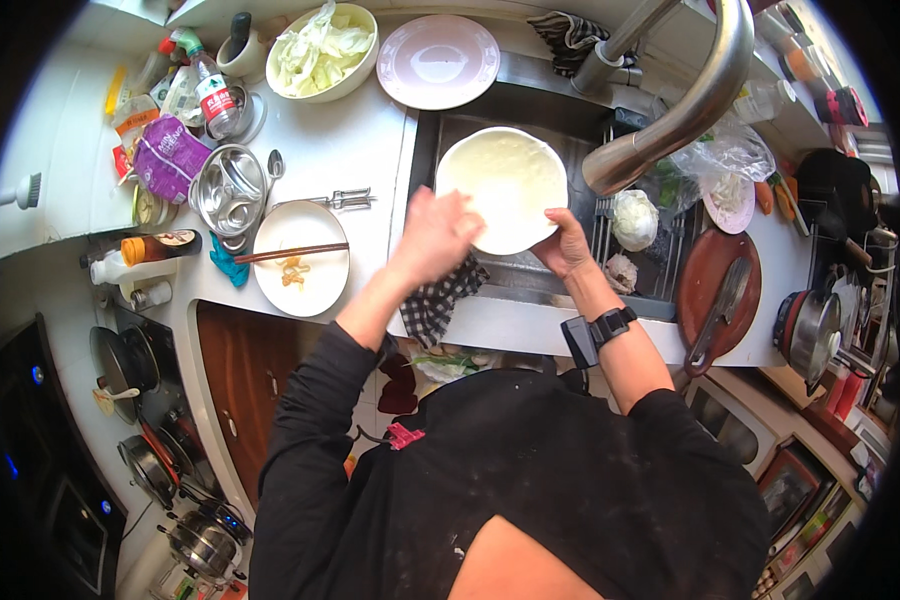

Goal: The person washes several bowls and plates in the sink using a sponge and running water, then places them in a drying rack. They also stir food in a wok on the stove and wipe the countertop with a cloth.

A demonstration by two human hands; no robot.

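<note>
A white bowl (502, 184) with a pale cream inside is held over the sink (487, 277). My right hand (566, 244) grips its lower right rim, thumb on top and fingers underneath. Blurred by motion, my left hand (436, 232) overlaps the bowl's lower left rim; whether it holds anything is not visible. Below the left wrist, a black-and-white checked cloth (439, 307) hangs over the sink's front edge. A cabbage head (635, 220) rests on the metal rack to the right of my right hand.
The curved faucet (675, 135) arches over the sink's right side. A plate (300, 281) with chopsticks lies left. Behind stand a bowl of cabbage leaves (322, 56) and an upright-leaning plate (439, 60). At right, a cleaver (720, 315) lies on a round cutting board (742, 262).
</note>
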